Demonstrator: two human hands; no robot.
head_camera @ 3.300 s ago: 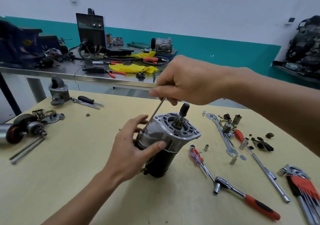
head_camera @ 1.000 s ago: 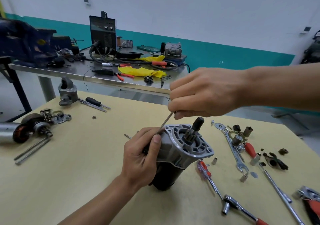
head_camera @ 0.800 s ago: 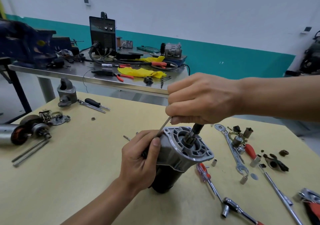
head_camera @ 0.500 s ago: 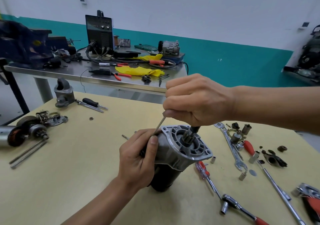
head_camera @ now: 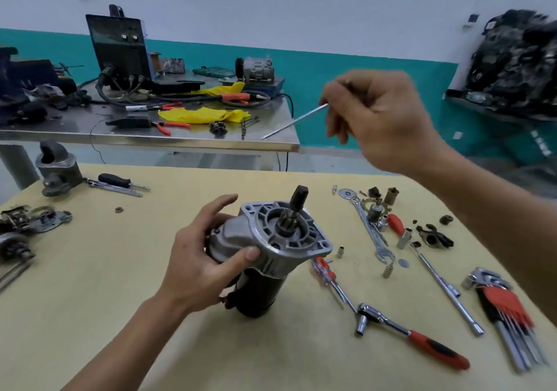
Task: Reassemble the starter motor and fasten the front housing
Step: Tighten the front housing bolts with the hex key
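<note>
The starter motor (head_camera: 265,258) stands tilted on the yellow table (head_camera: 90,285), its black body down and its silver front housing (head_camera: 289,233) with the pinion shaft up. My left hand (head_camera: 208,258) grips the housing from the left side. My right hand (head_camera: 382,119) is raised well above and to the right of the motor, pinching a long thin through bolt (head_camera: 294,120) that points down-left in the air, clear of the motor.
Right of the motor lie a red-handled screwdriver (head_camera: 327,276), a ratchet (head_camera: 413,336), a spanner (head_camera: 372,233), sockets, an extension bar (head_camera: 443,285) and hex keys (head_camera: 509,315). Another housing (head_camera: 57,170) and armature parts (head_camera: 18,233) sit at the left. A cluttered steel bench (head_camera: 150,137) stands behind.
My right hand has lifted up and to the right, pulling the long bolt out of the housing into the air. My left hand stays on the motor.
</note>
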